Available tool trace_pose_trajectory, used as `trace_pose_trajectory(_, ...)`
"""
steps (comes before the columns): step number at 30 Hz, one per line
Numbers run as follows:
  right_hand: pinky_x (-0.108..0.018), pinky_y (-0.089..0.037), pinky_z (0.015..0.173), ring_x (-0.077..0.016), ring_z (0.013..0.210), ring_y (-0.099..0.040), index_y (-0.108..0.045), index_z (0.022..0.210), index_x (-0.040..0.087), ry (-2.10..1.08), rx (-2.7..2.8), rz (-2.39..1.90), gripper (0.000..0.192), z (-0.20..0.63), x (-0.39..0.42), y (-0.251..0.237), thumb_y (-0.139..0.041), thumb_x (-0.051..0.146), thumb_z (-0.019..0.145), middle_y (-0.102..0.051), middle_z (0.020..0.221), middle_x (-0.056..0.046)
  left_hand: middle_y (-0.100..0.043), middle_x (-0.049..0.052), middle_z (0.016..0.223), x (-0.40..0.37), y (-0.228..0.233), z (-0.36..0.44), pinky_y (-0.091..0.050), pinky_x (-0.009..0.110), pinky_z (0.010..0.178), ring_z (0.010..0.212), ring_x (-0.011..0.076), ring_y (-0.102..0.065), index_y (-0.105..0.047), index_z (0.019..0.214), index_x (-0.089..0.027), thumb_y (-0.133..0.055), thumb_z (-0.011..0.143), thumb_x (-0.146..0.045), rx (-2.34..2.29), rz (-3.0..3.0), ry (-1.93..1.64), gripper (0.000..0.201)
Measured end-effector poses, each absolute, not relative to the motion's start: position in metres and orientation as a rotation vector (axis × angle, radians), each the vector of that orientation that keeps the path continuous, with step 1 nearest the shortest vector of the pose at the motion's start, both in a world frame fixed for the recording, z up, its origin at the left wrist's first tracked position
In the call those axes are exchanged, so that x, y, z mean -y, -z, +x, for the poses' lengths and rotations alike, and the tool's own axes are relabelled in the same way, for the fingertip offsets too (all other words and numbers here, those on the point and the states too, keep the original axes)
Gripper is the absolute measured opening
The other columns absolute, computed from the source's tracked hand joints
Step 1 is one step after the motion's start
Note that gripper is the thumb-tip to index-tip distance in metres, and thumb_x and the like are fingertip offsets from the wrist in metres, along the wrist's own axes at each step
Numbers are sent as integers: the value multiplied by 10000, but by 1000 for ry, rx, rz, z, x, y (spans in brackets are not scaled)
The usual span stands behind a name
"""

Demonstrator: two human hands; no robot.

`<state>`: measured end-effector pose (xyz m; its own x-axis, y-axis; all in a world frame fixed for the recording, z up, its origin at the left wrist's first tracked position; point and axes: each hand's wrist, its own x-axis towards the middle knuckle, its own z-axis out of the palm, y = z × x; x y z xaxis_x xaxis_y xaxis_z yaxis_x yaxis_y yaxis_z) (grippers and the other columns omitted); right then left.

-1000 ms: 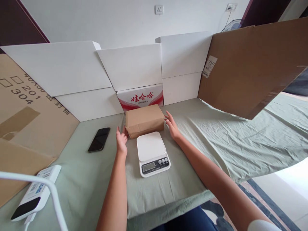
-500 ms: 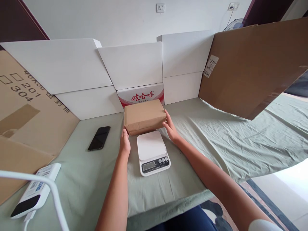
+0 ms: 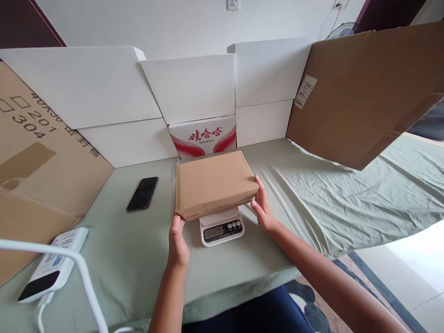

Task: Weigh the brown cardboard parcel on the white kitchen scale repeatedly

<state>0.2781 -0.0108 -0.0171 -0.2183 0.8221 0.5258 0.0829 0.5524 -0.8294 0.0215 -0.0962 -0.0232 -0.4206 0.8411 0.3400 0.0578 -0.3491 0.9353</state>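
A brown cardboard parcel (image 3: 213,184) is held flat over the white kitchen scale (image 3: 222,226), covering its platform; whether it rests on the platform I cannot tell. My left hand (image 3: 177,240) grips the parcel's near left corner from below. My right hand (image 3: 262,210) holds its right near edge. The scale's display and buttons show just below the parcel's front edge.
A black phone (image 3: 142,194) lies left of the parcel on the green cloth (image 3: 312,194). A white device with a cable (image 3: 48,268) sits at the near left. White boxes (image 3: 187,88), a red-printed carton (image 3: 204,135) and brown cardboard sheets (image 3: 367,88) wall the back and sides.
Both hands closed on the parcel, lifted it from behind the scale and brought it toward me over the scale's platform.
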Motion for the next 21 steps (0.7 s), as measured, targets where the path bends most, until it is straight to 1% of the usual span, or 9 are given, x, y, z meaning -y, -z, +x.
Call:
trace_pose_trajectory(4,-544,-290,1270,-316,1552,-284,-198,1627,365,-865,1671,-805,763,278,17,14,-433,679,973,-289,1647,-63,-632,132,1416,103,23,22,-447,452,1101,1357,343,-552,-591,1433,-238,-360,839,-870,-1337,1188,-1827,897)
trace_pose_trajectory(9,-542,-332,1245,-319,1527,-329,-209,1626,365,-891,1641,-828,760,276,15,11,-431,686,973,-320,1639,-71,-590,127,1473,102,24,21,-425,449,1125,1380,331,-533,-549,1479,-256,-345,871,-841,-1327,1223,-1803,868)
trace_pose_trajectory(14,-545,-364,1217,-320,1503,-365,-238,1611,394,-890,1644,-841,724,276,16,10,-434,678,974,-346,1630,-57,-547,128,1525,102,25,22,-407,448,1143,1388,329,-527,-511,1517,-248,-317,879,-839,-1331,1237,-1772,891)
trace_pose_trajectory(16,-554,-374,1204,-326,1485,-390,-253,1606,389,-850,1646,-839,715,277,14,9,-432,669,973,-379,1600,-67,-502,116,1572,102,22,22,-373,436,1176,1445,322,-472,-500,1527,-265,-338,876,-837,-1324,1220,-1800,882)
trace_pose_trajectory(19,-566,-408,1168,-337,1438,-447,-254,1601,373,-677,1506,-845,703,280,8,7,-378,658,971,-420,1529,-94,-416,66,1644,102,17,20,-289,422,1232,1536,289,-346,-453,1556,-326,-373,899,-796,-1272,1150,-1972,812)
trace_pose_trajectory(21,-570,-435,1136,-339,1400,-484,-257,1590,370,-573,1355,-855,672,283,3,5,-337,626,973,-438,1483,-104,-404,46,1653,102,14,17,-263,435,1245,1545,272,-331,-438,1563,-355,-361,933,-747,-1230,1094,-2084,746)
